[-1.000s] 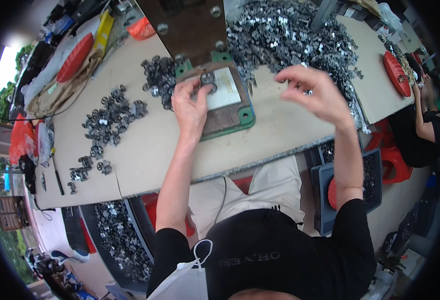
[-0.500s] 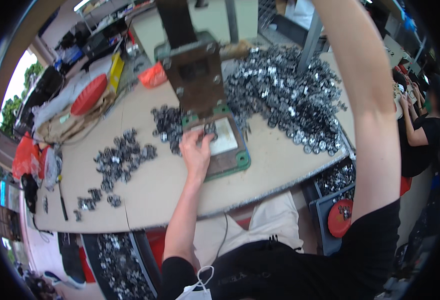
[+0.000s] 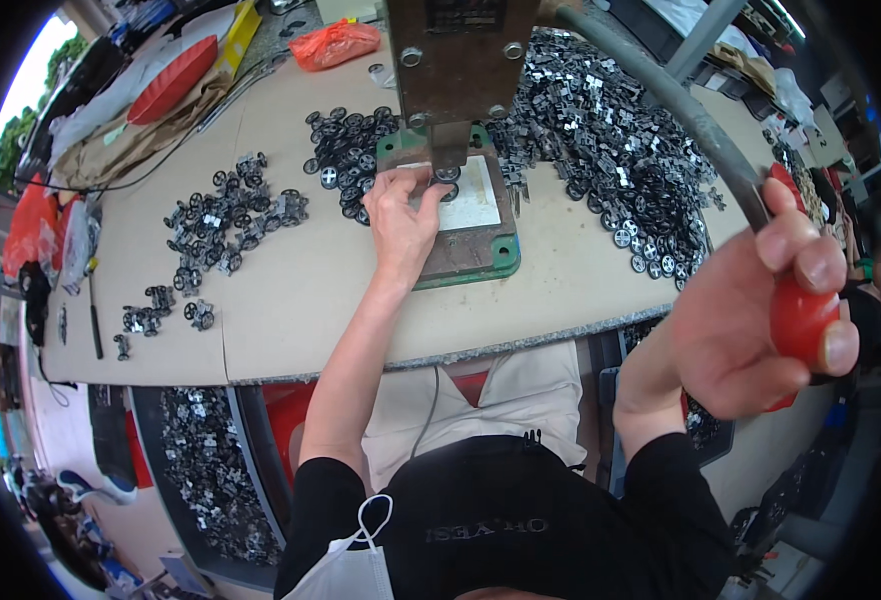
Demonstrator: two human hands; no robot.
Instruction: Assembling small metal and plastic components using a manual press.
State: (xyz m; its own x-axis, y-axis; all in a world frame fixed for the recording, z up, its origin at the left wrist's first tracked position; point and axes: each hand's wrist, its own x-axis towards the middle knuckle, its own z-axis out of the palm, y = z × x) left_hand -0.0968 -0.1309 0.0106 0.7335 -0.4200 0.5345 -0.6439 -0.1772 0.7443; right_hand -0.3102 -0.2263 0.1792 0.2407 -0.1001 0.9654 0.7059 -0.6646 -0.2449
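A hand press (image 3: 456, 70) stands on a green-edged base plate (image 3: 491, 255) at the middle of the bench. My left hand (image 3: 401, 220) lies on the base plate, its fingertips pinching a small black wheel part (image 3: 443, 180) right under the ram. My right hand (image 3: 761, 320) is low at the right, closed around the red knob (image 3: 799, 318) at the end of the grey press lever (image 3: 661, 95), which is pulled down.
A big heap of black-and-silver wheel parts (image 3: 611, 130) lies right of the press. Smaller groups (image 3: 226, 220) sit to the left. Bins of parts (image 3: 211, 470) stand under the bench edge. A red lid (image 3: 171, 80) and orange bag (image 3: 336, 45) lie at the back.
My right arm, raised high half a second ago, has swung down with the lever's red knob in its grip. The left hand stayed at the part under the ram.
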